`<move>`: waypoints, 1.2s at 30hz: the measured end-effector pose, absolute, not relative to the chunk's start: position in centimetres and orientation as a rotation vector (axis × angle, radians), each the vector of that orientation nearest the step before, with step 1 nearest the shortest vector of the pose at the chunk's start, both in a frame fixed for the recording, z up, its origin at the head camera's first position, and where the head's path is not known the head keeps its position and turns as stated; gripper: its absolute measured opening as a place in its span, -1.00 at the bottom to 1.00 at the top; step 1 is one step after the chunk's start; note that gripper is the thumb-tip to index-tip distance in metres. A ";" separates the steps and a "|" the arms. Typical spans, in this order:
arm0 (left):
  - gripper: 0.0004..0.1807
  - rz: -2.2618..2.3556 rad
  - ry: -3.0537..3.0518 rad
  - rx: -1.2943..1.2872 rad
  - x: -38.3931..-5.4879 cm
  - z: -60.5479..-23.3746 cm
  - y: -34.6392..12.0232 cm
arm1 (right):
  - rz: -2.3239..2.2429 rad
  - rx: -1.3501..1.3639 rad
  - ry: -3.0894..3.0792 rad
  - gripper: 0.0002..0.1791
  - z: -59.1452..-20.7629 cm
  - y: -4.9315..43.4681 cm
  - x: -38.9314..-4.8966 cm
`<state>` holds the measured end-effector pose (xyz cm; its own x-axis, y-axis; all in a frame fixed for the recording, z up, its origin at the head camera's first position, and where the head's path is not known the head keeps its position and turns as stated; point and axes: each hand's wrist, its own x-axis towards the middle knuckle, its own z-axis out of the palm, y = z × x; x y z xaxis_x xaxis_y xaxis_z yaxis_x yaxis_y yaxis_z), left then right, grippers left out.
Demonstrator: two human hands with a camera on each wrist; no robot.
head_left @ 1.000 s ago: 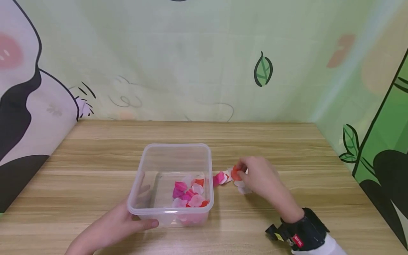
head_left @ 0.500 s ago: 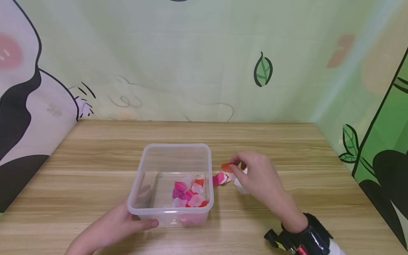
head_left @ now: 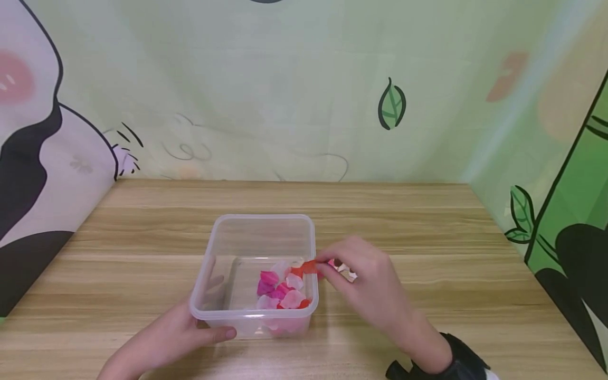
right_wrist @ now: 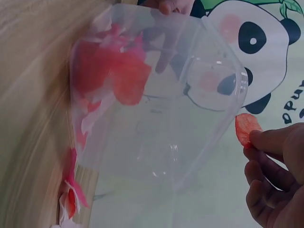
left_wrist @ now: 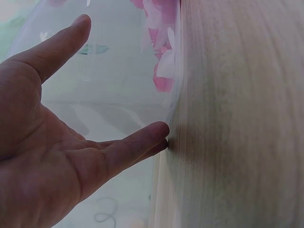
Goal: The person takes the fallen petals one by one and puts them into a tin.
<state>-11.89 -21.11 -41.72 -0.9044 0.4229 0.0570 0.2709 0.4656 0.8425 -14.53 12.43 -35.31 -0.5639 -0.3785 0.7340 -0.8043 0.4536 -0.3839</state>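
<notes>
A clear plastic box [head_left: 252, 315] stands on the table with pink, magenta, white and orange-red petals [head_left: 280, 289] gathered in its right part. My left hand [head_left: 178, 327] rests against the box's left side, thumb along the front wall and fingers extended, as the left wrist view also shows. Between thumb and index finger my right hand [head_left: 368, 282] pinches an orange-red petal [right_wrist: 245, 128], just at the box's right rim. Several loose petals [right_wrist: 71, 202] lie on the table right of the box, partly hidden behind the right hand in the head view.
The wood-grain table [head_left: 157, 232] runs back to a printed backdrop [head_left: 304, 105] with a panda and leaves. A black wrist strap with a camera [head_left: 446, 364] sits on the right forearm.
My right hand has lifted the orange-red petal from the loose ones and carried it left to the box's right rim. The left hand and box have stayed in place.
</notes>
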 end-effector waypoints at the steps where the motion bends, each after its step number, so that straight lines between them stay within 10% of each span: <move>1: 0.31 1.426 2.545 0.610 -11.9 -41.7 -21.1 | 1.000 1.008 -2.139 -0.77 -35.3 12.3 -14.4; 36: 0.30 1.423 2.544 0.612 -11.9 -41.9 -21.1 | 0.650 0.736 -2.593 -0.83 -35.0 14.5 -15.7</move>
